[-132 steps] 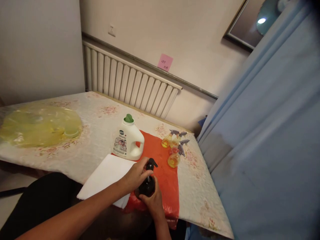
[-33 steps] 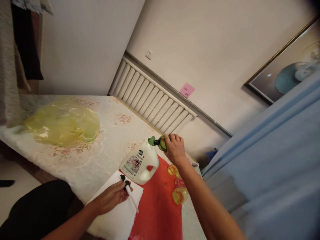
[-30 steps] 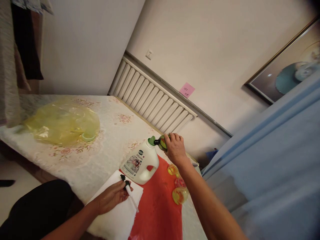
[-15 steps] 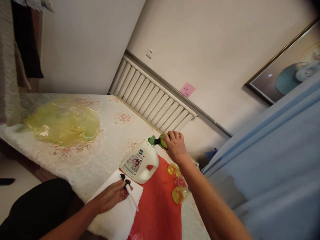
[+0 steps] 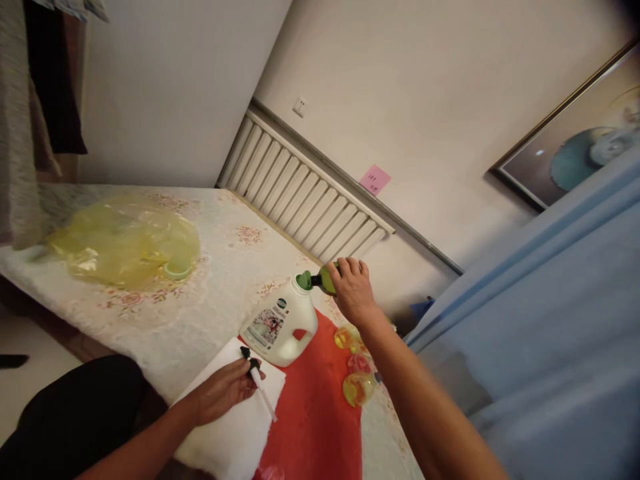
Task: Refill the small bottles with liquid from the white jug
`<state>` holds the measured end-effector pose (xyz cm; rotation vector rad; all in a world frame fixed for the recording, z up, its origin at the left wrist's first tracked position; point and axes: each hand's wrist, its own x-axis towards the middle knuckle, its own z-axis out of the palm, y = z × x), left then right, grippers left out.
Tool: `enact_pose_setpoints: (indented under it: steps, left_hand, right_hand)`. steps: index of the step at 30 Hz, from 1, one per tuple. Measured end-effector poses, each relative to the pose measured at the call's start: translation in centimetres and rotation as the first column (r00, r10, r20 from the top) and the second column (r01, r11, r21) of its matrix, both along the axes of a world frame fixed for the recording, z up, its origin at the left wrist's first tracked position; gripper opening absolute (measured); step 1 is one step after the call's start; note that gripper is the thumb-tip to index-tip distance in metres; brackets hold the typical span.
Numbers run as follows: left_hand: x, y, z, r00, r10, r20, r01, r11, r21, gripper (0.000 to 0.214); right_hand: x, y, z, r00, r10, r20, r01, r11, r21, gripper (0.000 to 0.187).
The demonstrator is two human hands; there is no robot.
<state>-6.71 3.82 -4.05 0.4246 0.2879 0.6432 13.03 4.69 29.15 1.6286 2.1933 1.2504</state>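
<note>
White towel (image 5: 235, 433) sits at the near-left corner of the red mat (image 5: 313, 420); your left hand (image 5: 223, 398) rests on it, fingers pinched on the black pump head (image 5: 251, 365), tube pointing toward the mat. White jug (image 5: 280, 323) stands on the mat's far-left edge. Your right hand (image 5: 353, 290) is wrapped around the small dark bottle (image 5: 324, 280), tipped sideways with its neck at the jug's green funnel (image 5: 303, 281); three spray bottles (image 5: 356, 360) lie along the mat's right edge.

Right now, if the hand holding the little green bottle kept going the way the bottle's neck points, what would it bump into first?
Probably the green funnel in the white jug. The right hand tips the small bottle leftward, its neck right at the funnel; depth is hard to judge.
</note>
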Motion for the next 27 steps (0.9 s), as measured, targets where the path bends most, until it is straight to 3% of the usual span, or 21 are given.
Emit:
enact_pose_setpoints:
  steps: [27]
  left_hand:
    - [-0.01, -0.32, 0.01, 0.999, 0.030, -0.012, -0.030, 0.999, 0.010, 0.025]
  right_hand:
    - [-0.59, 0.63, 0.35, 0.991, 0.099, 0.092, -0.101, 0.995, 0.012, 0.039]
